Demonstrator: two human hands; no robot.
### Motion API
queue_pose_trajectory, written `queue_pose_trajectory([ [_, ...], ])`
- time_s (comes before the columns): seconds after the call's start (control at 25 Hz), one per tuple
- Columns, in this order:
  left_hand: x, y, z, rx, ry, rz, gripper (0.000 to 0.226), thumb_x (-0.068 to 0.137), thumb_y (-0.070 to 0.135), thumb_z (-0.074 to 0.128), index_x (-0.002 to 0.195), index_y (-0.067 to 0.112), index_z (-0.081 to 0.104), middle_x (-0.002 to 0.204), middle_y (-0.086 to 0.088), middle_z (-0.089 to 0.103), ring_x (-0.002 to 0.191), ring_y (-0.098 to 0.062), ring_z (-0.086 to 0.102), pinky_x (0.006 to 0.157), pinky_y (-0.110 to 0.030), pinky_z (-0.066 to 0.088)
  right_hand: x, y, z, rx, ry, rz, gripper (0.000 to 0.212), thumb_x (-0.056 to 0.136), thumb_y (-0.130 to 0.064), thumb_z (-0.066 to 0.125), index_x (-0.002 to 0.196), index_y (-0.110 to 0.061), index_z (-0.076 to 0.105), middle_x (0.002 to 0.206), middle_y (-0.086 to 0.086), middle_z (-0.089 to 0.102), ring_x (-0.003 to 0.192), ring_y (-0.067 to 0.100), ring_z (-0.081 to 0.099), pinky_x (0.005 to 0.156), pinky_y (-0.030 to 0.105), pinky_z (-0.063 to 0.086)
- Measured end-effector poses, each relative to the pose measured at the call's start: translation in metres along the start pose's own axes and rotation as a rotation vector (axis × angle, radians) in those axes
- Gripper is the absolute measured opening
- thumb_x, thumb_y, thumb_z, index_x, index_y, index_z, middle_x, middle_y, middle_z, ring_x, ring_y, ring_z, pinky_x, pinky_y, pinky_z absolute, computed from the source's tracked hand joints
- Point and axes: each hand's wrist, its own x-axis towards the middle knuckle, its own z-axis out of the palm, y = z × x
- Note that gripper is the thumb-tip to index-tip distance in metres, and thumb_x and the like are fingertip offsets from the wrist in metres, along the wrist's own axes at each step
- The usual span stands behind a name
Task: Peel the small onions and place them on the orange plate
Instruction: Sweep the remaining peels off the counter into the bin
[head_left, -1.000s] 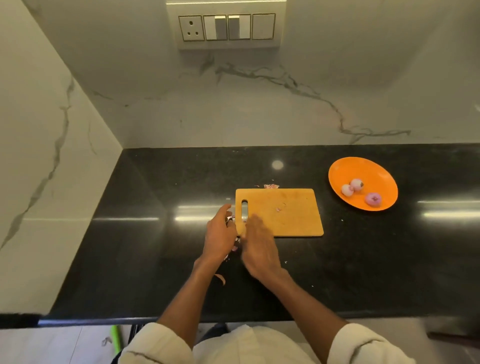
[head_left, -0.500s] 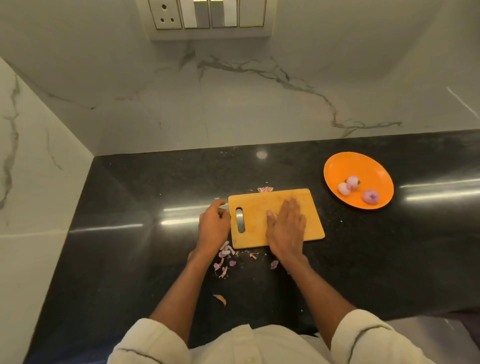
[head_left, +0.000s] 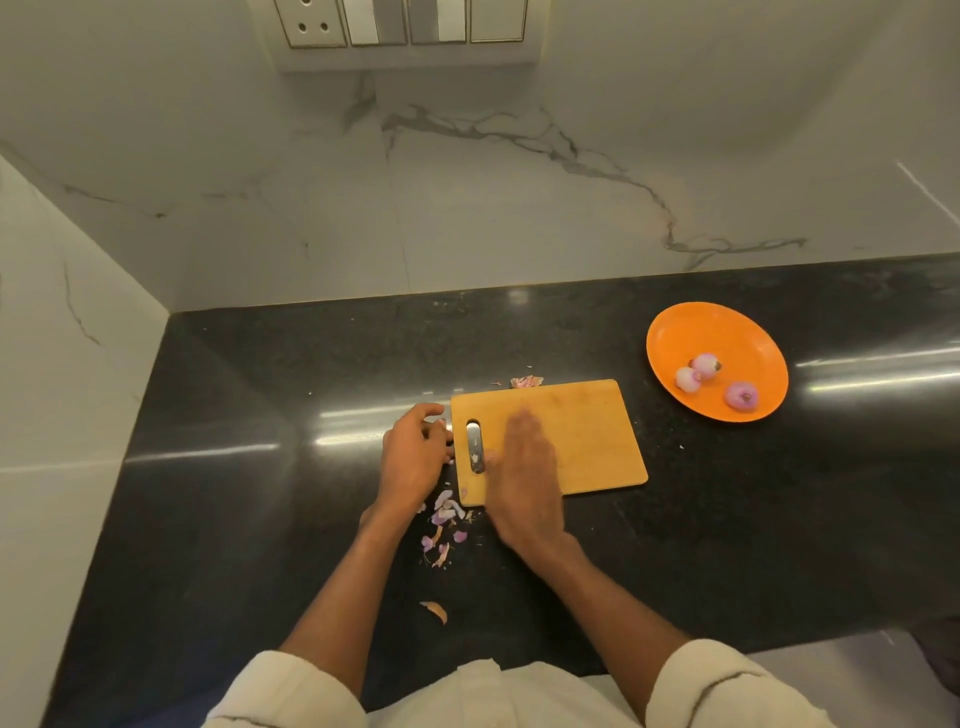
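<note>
Fingers straight and together on right hand (head_left: 524, 478), flat on wooden cutting board (head_left: 587, 436); curled on left hand (head_left: 413, 457) at board's left edge, contents unclear. Three peeled onions (head_left: 742, 395) on orange plate (head_left: 727, 327), well right. Peel scraps (head_left: 444, 525) on black counter (head_left: 260, 519).

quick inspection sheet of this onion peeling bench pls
surface: black counter, glossy, with light glare
job's things: three peeled onions on orange plate at right; board in the middle
clutter: peels on counter at board's near left corner; one scrap behind board, one nearer the person
hands: left hand curled at board's left edge, contents unclear; right hand flat on board, blurred
cables: nothing seen
surroundings: marble walls; switch panel above
</note>
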Motion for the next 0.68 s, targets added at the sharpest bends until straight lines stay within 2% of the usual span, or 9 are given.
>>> queue_pose_trajectory([
  [0.08, 0.006, 0.000, 0.000, 0.020, 0.021, 0.018, 0.025, 0.108, 0.014, 0.057, 0.130, 0.016, 0.069, 0.093, 0.001, 0.078, 0.080, -0.013, 0.078, 0.083, -0.044, 0.067, -0.015, -0.018, 0.013, 0.070, -0.082, -0.305, 0.057, 0.111, -0.030, 0.040, 0.164, -0.017, 0.025, 0.172, 0.006, 0.027, 0.161, 0.019, 0.020, 0.130, 0.047, 0.025],
  [0.12, 0.008, 0.000, -0.001, 0.034, 0.028, 0.026, 0.024, 0.107, 0.013, 0.057, 0.127, 0.017, 0.071, 0.093, 0.001, 0.078, 0.080, -0.014, 0.077, 0.083, -0.046, 0.066, -0.009, -0.018, 0.009, 0.096, -0.048, -0.362, 0.051, 0.111, -0.024, 0.042, 0.161, -0.017, 0.034, 0.167, 0.006, 0.036, 0.158, 0.018, 0.027, 0.127, 0.047, 0.030],
  [0.16, 0.010, 0.000, -0.003, 0.046, 0.026, 0.025, 0.024, 0.107, 0.014, 0.057, 0.126, 0.019, 0.071, 0.095, 0.002, 0.077, 0.082, -0.014, 0.077, 0.084, -0.047, 0.066, 0.005, -0.013, 0.003, 0.110, 0.049, -0.329, 0.048, 0.108, -0.019, 0.046, 0.156, -0.017, 0.042, 0.162, 0.006, 0.044, 0.153, 0.018, 0.035, 0.124, 0.047, 0.034],
  [0.24, 0.012, 0.004, -0.003, 0.109, 0.016, 0.013, 0.025, 0.107, 0.016, 0.057, 0.126, 0.020, 0.071, 0.102, 0.001, 0.077, 0.087, -0.015, 0.076, 0.087, -0.046, 0.065, 0.036, 0.002, -0.017, 0.054, 0.233, -0.041, 0.047, 0.103, -0.014, 0.055, 0.150, -0.016, 0.047, 0.153, 0.009, 0.049, 0.146, 0.023, 0.042, 0.119, 0.049, 0.040],
  [0.36, 0.016, 0.008, 0.008, 0.221, -0.024, 0.003, 0.026, 0.105, 0.016, 0.059, 0.126, 0.015, 0.074, 0.113, -0.002, 0.078, 0.092, -0.016, 0.073, 0.087, -0.041, 0.064, 0.061, 0.030, -0.038, -0.123, 0.223, 0.434, 0.059, 0.104, -0.032, 0.059, 0.156, -0.016, 0.036, 0.167, 0.017, 0.029, 0.156, 0.038, 0.025, 0.123, 0.056, 0.030],
  [0.44, 0.012, 0.012, 0.021, 0.249, -0.010, -0.016, 0.022, 0.105, 0.015, 0.059, 0.118, 0.012, 0.075, 0.108, -0.004, 0.078, 0.082, -0.012, 0.068, 0.071, -0.029, 0.056, 0.063, 0.040, -0.038, -0.131, 0.166, 0.521, 0.068, 0.104, -0.042, 0.057, 0.160, -0.017, 0.027, 0.172, 0.019, 0.016, 0.159, 0.042, 0.015, 0.125, 0.061, 0.022],
  [0.52, 0.007, 0.016, 0.031, 0.232, 0.023, -0.069, 0.019, 0.103, 0.014, 0.058, 0.092, 0.006, 0.071, 0.083, -0.012, 0.073, 0.067, -0.016, 0.060, 0.059, -0.031, 0.045, 0.062, 0.047, -0.039, -0.112, 0.183, 0.592, 0.077, 0.102, -0.049, 0.058, 0.162, -0.017, 0.023, 0.171, 0.021, 0.013, 0.158, 0.044, 0.015, 0.122, 0.064, 0.022],
  [0.6, 0.005, 0.020, 0.040, 0.176, 0.012, -0.165, 0.029, 0.102, 0.015, 0.059, 0.074, 0.007, 0.059, 0.067, -0.011, 0.059, 0.061, -0.019, 0.050, 0.055, -0.033, 0.038, 0.062, 0.052, -0.044, -0.094, 0.213, 0.691, 0.079, 0.100, -0.054, 0.060, 0.161, -0.017, 0.025, 0.167, 0.021, 0.020, 0.154, 0.043, 0.023, 0.118, 0.064, 0.027],
  [0.68, 0.006, 0.028, 0.046, 0.079, -0.033, -0.231, 0.028, 0.097, 0.027, 0.063, 0.075, 0.011, 0.058, 0.071, -0.008, 0.057, 0.068, -0.023, 0.054, 0.054, -0.030, 0.039, 0.062, 0.054, -0.049, -0.112, 0.230, 0.705, 0.074, 0.099, -0.054, 0.061, 0.158, -0.019, 0.032, 0.161, 0.018, 0.030, 0.146, 0.040, 0.033, 0.114, 0.061, 0.031],
])
